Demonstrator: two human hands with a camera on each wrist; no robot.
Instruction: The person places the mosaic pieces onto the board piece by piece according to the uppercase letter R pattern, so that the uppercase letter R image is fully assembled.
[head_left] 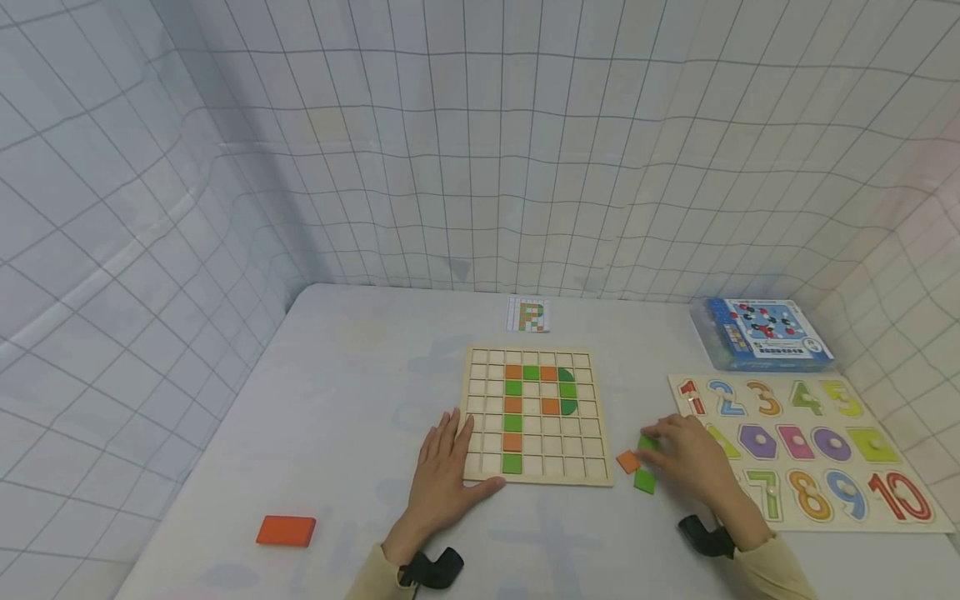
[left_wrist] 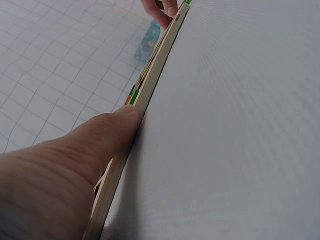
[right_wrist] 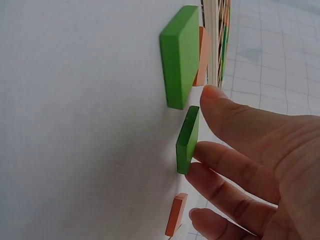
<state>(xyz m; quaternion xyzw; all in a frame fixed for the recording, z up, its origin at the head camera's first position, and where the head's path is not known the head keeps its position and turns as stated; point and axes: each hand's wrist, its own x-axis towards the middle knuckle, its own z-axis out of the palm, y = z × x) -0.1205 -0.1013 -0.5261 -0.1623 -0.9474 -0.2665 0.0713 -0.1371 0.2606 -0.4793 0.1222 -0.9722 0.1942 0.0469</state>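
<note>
My left hand (head_left: 442,471) rests at the lower left corner of a wooden grid board (head_left: 483,467), fingers straight along its left side. In the left wrist view the thumb (left_wrist: 117,120) lies on the board's near edge. Orange and green tiles fill some of its squares. To the board's right, my right hand (head_left: 690,458) reaches over loose tiles. Its fingertips touch a green tile (right_wrist: 186,145) in the right wrist view, with the thumb apart near its upper edge. Beside that lie another green tile (head_left: 644,481) and an orange tile (head_left: 628,461). A further orange tile (right_wrist: 176,215) sits below the fingers.
Behind the board lies a small pattern card (head_left: 528,315). A number and shape puzzle board (head_left: 802,521) covers the right side, partly beneath the right hand. A blue box (head_left: 772,329) stands behind it. An orange-red block (head_left: 286,531) lies at the left front.
</note>
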